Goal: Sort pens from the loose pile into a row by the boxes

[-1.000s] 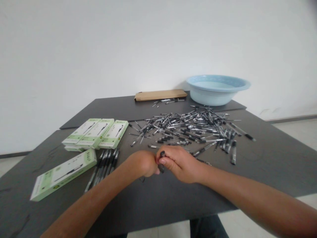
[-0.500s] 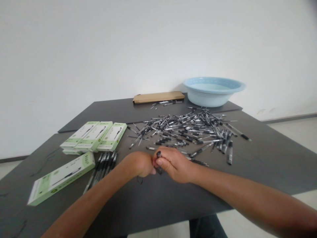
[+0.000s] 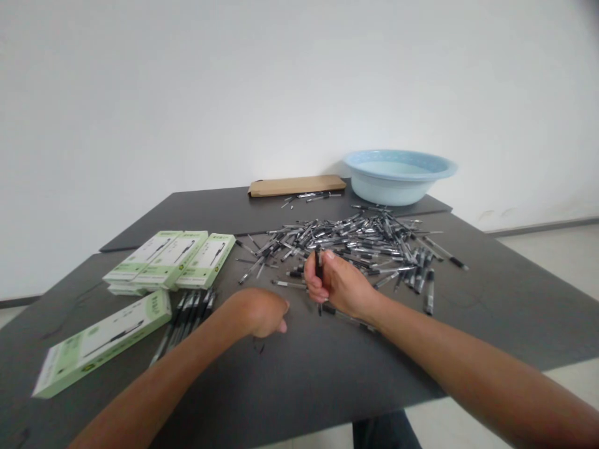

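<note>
My right hand (image 3: 337,285) is closed around a black pen (image 3: 319,265), held upright just in front of a big loose heap of pens (image 3: 355,240) on the dark table (image 3: 299,368). My left hand (image 3: 262,312) rests on the table in a loose fist a little to the left, apart from the right hand; whatever its fingers hold is hidden. A row of several black pens (image 3: 187,315) lies left of it, beside a green and white pen box (image 3: 100,343).
Three more green boxes (image 3: 171,259) lie side by side at the left. A light blue basin (image 3: 397,176) and a brown envelope (image 3: 297,185) sit at the table's far edge. The near table edge runs just below my forearms.
My hands were pressed together on the pen; they have come apart. The right hand lifted the pen up and away toward the heap, while the left stayed low on the table.
</note>
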### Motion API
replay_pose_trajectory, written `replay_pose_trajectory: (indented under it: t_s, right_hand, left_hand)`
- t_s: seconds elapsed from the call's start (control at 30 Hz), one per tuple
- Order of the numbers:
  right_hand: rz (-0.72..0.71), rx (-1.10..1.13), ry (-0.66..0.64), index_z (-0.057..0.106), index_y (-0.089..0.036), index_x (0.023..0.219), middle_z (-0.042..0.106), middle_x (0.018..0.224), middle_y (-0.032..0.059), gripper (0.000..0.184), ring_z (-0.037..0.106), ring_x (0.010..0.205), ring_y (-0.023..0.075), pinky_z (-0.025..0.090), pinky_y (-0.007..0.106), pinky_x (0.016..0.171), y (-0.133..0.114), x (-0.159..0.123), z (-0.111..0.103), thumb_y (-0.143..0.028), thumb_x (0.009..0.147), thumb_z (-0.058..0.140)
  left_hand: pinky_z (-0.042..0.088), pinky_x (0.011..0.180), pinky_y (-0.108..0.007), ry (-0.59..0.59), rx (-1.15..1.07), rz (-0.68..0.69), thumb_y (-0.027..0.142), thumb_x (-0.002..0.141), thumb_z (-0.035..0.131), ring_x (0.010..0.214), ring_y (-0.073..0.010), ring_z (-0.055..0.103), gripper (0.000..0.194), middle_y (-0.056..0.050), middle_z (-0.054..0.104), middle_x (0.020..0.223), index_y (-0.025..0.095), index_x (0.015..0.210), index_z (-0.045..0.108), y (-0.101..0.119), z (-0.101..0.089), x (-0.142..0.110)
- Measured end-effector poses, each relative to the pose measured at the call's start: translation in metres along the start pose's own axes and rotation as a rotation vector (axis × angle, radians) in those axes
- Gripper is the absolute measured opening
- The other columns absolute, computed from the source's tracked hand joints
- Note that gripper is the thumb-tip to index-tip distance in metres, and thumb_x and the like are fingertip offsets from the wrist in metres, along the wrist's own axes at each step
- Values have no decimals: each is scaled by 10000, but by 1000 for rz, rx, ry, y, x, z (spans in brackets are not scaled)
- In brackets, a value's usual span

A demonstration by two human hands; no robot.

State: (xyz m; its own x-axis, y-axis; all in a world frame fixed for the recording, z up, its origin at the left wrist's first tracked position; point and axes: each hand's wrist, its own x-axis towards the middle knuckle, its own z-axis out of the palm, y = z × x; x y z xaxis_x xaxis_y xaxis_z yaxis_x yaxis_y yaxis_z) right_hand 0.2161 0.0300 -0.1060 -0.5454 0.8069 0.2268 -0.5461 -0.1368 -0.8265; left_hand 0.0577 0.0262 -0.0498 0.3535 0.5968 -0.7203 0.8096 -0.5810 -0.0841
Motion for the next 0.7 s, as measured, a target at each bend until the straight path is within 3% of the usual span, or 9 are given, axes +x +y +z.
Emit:
replay_pose_trajectory:
  t_s: [0.1, 0.23, 0.4, 0.7]
  right_hand:
    - [72, 150, -7, 454, -171, 577, 347, 516, -62, 615, 258, 399, 61, 246, 197, 400, -9, 6, -11, -718, 848, 374]
    - [104, 207, 21, 398, -167, 462, 310, 439, -57, 679, 254, 356, 64, 232, 201, 375, -15, 11, -25, -709, 866, 331]
    - [120, 192, 85, 574, -170, 618, 294, 405, -78, 609, 208, 339, 66, 225, 189, 365, -21, 12, -30, -654, 888, 321]
    - [141, 226, 31, 583, -191, 710, 260, 395, -87, 548, 175, 350, 77, 230, 190, 381, -23, 11, -33, -619, 894, 295]
  left_hand:
    - [514, 699, -335, -25, 5, -25, 238, 865, 568, 859, -301, 693, 475, -183, 738, 980, 95, 1318, 555, 5, -6, -6]
    - [502, 669, -306, -42, -6, -35, 205, 856, 559, 856, -284, 696, 466, -144, 754, 928, 110, 1312, 559, 7, -9, -11]
    - [484, 620, -281, -33, -14, -34, 233, 868, 539, 814, -260, 696, 459, -123, 759, 888, 117, 1312, 559, 6, -9, -12]
    - [456, 576, -266, -45, -21, -26, 173, 833, 565, 779, -249, 687, 510, -118, 755, 869, 99, 1337, 525, 7, -8, -10]
